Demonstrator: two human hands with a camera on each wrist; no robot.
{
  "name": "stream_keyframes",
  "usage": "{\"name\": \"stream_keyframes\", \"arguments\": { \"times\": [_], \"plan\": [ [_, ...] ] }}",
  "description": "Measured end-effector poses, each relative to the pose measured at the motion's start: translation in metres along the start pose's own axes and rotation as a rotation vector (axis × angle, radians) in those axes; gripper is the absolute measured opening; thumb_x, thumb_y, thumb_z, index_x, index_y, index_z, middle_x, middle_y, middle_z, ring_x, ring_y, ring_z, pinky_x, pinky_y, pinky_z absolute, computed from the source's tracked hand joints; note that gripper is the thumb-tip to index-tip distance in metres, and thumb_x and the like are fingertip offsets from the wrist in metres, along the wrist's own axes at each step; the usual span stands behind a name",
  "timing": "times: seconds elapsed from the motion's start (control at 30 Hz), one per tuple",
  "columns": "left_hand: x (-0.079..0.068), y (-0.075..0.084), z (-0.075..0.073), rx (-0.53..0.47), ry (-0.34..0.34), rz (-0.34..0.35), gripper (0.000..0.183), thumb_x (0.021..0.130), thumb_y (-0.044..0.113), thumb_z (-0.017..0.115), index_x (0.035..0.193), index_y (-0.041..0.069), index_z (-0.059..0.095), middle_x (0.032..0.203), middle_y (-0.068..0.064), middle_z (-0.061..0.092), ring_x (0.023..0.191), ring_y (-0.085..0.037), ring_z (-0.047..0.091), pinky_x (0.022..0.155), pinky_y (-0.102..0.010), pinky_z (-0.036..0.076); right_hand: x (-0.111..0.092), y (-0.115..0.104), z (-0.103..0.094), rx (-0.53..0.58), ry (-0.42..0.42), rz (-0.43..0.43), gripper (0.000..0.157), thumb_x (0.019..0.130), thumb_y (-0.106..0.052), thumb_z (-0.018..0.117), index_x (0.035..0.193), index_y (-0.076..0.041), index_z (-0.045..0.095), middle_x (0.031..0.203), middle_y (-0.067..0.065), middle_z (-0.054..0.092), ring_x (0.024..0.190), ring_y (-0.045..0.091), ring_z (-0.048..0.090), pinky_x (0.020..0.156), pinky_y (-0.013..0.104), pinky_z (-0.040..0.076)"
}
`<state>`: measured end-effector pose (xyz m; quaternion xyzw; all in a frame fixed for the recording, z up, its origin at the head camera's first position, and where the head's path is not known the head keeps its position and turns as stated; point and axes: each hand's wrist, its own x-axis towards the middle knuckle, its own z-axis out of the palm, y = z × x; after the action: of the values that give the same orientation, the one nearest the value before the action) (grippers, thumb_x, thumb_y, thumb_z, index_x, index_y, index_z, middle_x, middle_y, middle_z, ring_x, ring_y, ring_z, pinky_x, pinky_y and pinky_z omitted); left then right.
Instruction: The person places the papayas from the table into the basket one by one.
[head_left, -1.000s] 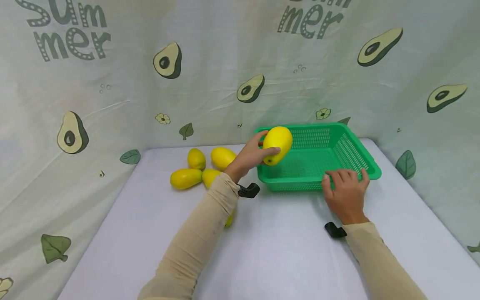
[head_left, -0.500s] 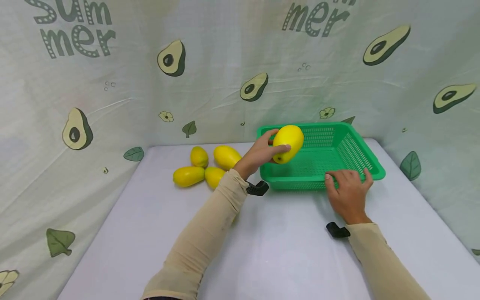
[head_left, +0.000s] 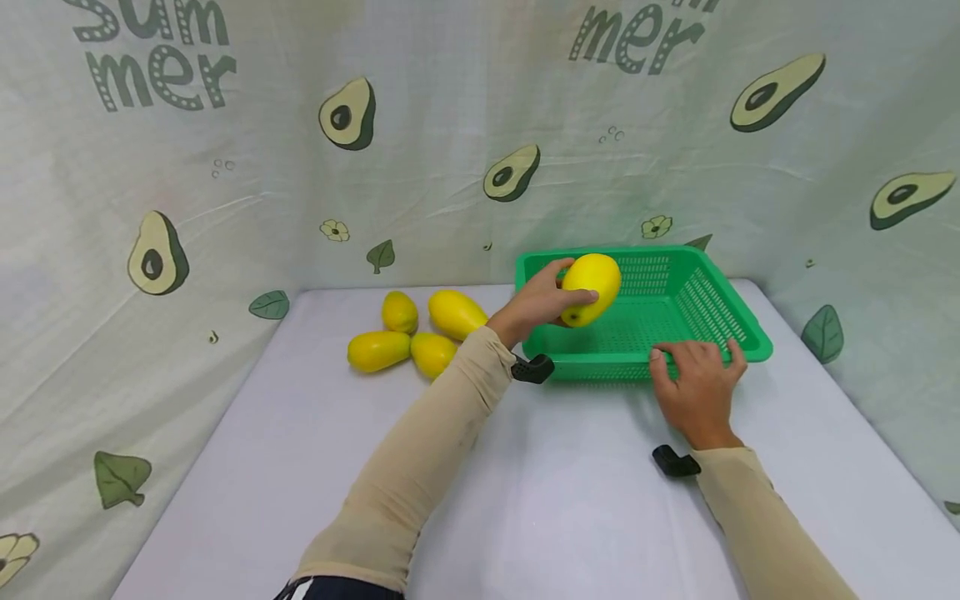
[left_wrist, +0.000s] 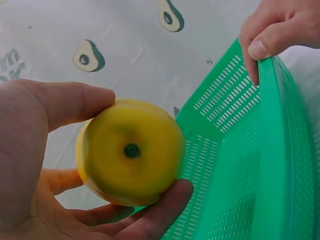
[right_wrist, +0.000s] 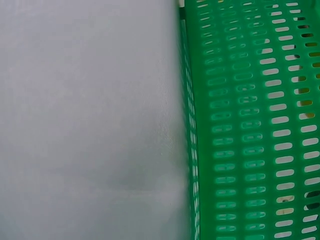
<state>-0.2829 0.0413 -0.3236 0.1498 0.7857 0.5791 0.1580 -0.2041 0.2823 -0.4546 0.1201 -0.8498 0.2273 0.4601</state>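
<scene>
In the head view my left hand [head_left: 536,304] holds a yellow mango [head_left: 597,282] over the left part of a green plastic basket [head_left: 585,368]. The left wrist view has the thumb above and the fingers below the mango [left_wrist: 132,155], its stem end facing the camera. My right hand [head_left: 699,390] grips the basket's front rim. Seen from the left wrist, the right hand [left_wrist: 287,30] pinches that rim between thumb and fingers. The right wrist view is filled by the slotted basket wall [right_wrist: 230,150] and pale tablecloth; no fingers show there.
Several more mangoes [head_left: 378,351] lie clustered on the white table [head_left: 285,467] left of the basket. My left forearm [head_left: 420,450] passes in front of part of the table. A printed cloth backdrop [head_left: 420,167] rises behind the table's back edge.
The left hand has carried the mango rightward, further over the basket. The forearm now covers the mango that showed beside it. The right hand stays on the rim; the head view has shifted slightly.
</scene>
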Motion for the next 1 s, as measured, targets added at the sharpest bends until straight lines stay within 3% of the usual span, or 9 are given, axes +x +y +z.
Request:
{"name": "stream_keyframes", "arguments": {
  "times": [0.43, 0.7, 1.0],
  "plan": [
    [0.012, 0.006, 0.008, -0.011, -0.025, -0.029, 0.077, 0.09, 0.024, 0.077, 0.155, 0.02, 0.036, 0.128, -0.008, 0.054, 0.095, -0.023, 0.061, 0.075, -0.041, 0.06, 0.0, -0.002, 0.004, -0.003, -0.019, 0.042, 0.034, 0.097, -0.027, 0.051, 0.096, 0.0, 0.071, 0.092, 0.021, 0.069, 0.097, 0.044, 0.055, 0.111, 0.067, 0.008],
    [0.012, 0.005, 0.021, -0.028, 0.045, -0.047, 0.075, 0.091, 0.021, 0.075, 0.154, 0.019, 0.036, 0.124, -0.006, 0.052, 0.091, -0.023, 0.06, 0.068, -0.037, 0.059, -0.002, 0.0, 0.004, -0.019, -0.048, 0.04, 0.035, 0.098, -0.028, 0.05, 0.098, 0.0, 0.071, 0.093, 0.021, 0.068, 0.098, 0.044, 0.054, 0.11, 0.068, 0.009],
    [0.015, 0.006, 0.027, -0.088, 0.085, -0.041, 0.073, 0.092, 0.019, 0.072, 0.154, 0.018, 0.035, 0.121, -0.006, 0.052, 0.09, -0.023, 0.059, 0.073, -0.043, 0.059, 0.0, -0.002, 0.002, -0.011, -0.017, 0.021, 0.034, 0.097, -0.027, 0.051, 0.096, 0.001, 0.071, 0.092, 0.021, 0.069, 0.095, 0.044, 0.054, 0.11, 0.068, 0.011]
  ]
}}
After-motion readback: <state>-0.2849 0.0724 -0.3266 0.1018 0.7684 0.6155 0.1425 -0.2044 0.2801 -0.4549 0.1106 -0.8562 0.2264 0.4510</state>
